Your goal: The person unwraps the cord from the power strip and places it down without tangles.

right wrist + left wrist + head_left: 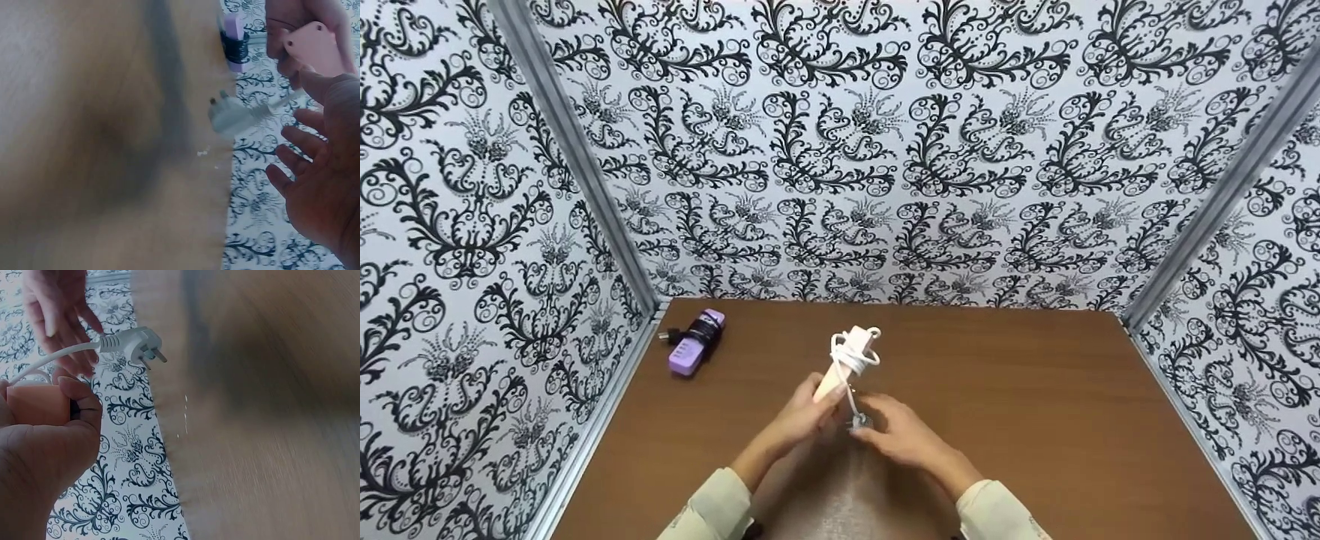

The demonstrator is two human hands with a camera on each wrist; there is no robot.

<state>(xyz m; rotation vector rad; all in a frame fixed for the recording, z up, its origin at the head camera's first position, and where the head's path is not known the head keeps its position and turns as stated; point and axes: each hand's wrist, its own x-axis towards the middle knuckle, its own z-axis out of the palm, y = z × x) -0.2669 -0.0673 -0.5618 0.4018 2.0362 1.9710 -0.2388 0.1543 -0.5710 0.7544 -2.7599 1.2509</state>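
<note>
My left hand (802, 414) grips the near end of a pale peach power strip (830, 382), which tilts up and away from me. A white cord (853, 358) is wound around its far end. From the coil the cord's free end hangs down to a light grey plug (860, 422), whose metal pins show in the left wrist view. My right hand (906, 433) is beside this plug (233, 118); in the right wrist view its fingers (301, 140) are spread and loosely bent, with nothing held between them.
A purple power strip (685, 356) with a black cord (703, 328) wrapped around it lies at the back left of the brown wooden table (1005, 375). Patterned black-and-white walls (840, 150) with grey corner posts (577, 150) stand behind and on both sides.
</note>
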